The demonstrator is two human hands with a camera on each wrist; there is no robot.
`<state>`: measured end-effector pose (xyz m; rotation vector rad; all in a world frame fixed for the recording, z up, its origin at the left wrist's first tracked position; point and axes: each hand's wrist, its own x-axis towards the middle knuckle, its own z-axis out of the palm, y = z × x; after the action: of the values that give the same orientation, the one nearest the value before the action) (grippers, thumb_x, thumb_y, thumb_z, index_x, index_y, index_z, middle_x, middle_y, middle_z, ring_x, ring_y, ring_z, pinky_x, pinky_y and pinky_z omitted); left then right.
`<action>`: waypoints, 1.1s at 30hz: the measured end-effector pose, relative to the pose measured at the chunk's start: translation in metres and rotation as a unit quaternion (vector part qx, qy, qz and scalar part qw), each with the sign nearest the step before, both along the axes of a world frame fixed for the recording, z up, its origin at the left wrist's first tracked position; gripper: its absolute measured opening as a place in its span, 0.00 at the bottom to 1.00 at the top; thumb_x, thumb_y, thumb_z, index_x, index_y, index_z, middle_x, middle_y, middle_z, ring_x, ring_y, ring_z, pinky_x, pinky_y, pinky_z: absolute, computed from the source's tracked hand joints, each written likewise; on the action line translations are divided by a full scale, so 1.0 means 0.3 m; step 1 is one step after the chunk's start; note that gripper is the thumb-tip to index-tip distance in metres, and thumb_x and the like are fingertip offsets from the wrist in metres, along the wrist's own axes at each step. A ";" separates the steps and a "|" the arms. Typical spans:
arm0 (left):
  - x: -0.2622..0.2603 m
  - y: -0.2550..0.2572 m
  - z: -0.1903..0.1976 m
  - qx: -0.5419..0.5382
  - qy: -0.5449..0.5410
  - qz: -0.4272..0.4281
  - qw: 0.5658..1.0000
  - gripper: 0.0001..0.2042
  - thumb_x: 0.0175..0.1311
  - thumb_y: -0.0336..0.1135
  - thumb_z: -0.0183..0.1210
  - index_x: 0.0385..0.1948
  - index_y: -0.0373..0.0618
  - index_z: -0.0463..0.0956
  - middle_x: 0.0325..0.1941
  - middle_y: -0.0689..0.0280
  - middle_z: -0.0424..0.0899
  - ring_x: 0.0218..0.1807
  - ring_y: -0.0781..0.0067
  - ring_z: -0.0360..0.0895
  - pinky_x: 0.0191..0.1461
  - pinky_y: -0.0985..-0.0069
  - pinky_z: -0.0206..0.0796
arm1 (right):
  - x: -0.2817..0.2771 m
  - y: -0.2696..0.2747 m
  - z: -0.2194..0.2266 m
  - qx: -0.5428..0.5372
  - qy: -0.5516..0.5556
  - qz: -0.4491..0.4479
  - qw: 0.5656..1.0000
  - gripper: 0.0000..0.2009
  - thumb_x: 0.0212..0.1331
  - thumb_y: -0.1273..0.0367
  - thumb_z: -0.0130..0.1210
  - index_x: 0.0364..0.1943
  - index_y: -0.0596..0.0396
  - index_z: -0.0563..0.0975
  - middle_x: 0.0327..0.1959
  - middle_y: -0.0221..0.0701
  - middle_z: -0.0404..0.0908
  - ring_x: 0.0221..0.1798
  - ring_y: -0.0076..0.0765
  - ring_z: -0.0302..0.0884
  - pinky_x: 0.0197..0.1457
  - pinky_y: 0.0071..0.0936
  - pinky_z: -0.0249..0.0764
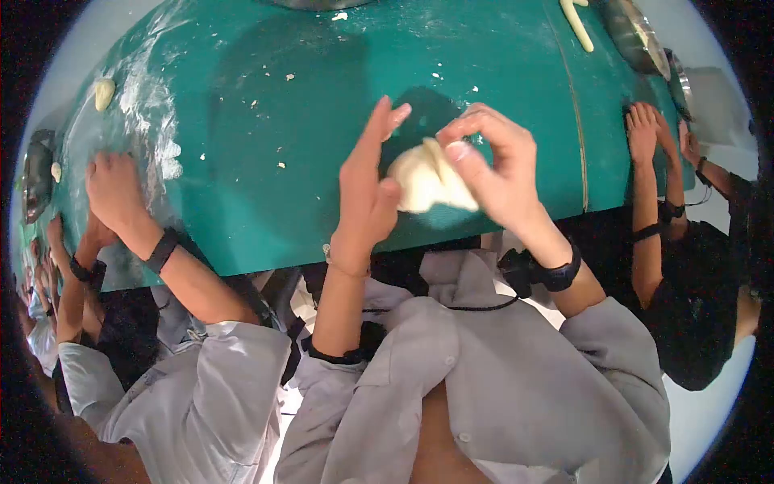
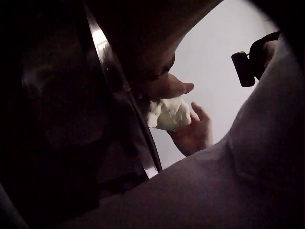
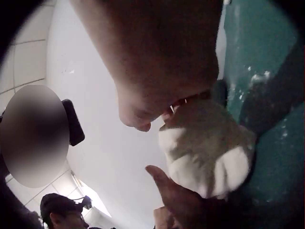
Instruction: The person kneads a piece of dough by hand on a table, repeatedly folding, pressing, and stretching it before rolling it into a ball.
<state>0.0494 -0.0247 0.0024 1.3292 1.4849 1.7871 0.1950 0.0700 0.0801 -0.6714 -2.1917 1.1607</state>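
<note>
A pale, lumpy piece of dough (image 1: 427, 179) is between my two hands, over the near part of the green table. My right hand (image 1: 504, 165) pinches its right side between thumb and bent fingers. On the other side, my left hand (image 1: 367, 181) has its fingers extended upward, with the thumb against the dough's edge. Folds and bulges show on the dough (image 3: 209, 152) in the right wrist view, with the left hand (image 3: 178, 195) below it. The left wrist view is dark, but the dough (image 2: 169, 114) shows pale between both hands.
Flour and small crumbs dot the green table (image 1: 266, 177). A dough lump (image 1: 104, 93) lies at far left, and a dough strip (image 1: 577, 28) at upper right near a metal bowl (image 1: 635, 36). Other people's hands rest on the table at left (image 1: 117, 189) and right (image 1: 642, 133).
</note>
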 end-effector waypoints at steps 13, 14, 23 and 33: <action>-0.060 -0.063 -0.021 0.118 -0.373 0.255 0.884 0.31 0.74 0.58 0.30 0.52 0.37 0.69 0.40 0.54 0.80 0.44 0.60 0.78 0.51 0.66 0.69 | -0.275 -0.064 -0.068 0.245 -0.312 0.186 0.899 0.19 0.51 0.53 0.59 0.19 0.54 0.76 0.28 0.38 0.79 0.34 0.47 0.78 0.35 0.42 0.72; -0.063 -0.066 -0.026 0.114 -0.373 0.262 0.883 0.30 0.74 0.57 0.30 0.53 0.37 0.68 0.41 0.53 0.80 0.46 0.59 0.78 0.53 0.64 0.68 | -0.307 -0.042 -0.081 0.240 -0.327 0.197 0.893 0.20 0.52 0.52 0.59 0.16 0.54 0.75 0.25 0.36 0.78 0.30 0.48 0.78 0.30 0.41 0.70; -0.018 0.016 -0.023 0.017 -0.115 0.150 0.982 0.34 0.72 0.51 0.43 0.68 0.30 0.49 0.71 0.49 0.56 0.73 0.58 0.55 0.74 0.63 0.47 | -0.548 0.175 -0.242 0.089 0.115 -0.214 0.966 0.20 0.63 0.61 0.48 0.17 0.61 0.76 0.14 0.44 0.76 0.22 0.48 0.79 0.30 0.36 0.76; -0.016 -0.011 -0.012 0.021 -0.072 0.078 0.994 0.32 0.74 0.55 0.37 0.61 0.30 0.62 0.61 0.48 0.72 0.63 0.55 0.71 0.68 0.62 0.59 | -0.188 0.096 -0.111 -0.089 0.169 0.014 0.982 0.17 0.61 0.57 0.56 0.39 0.58 0.82 0.43 0.42 0.82 0.49 0.43 0.78 0.56 0.33 0.72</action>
<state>0.0447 -0.0281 -0.0011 1.1030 1.5149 1.9767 0.1385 0.0988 0.0469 -0.4746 -1.8340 1.3847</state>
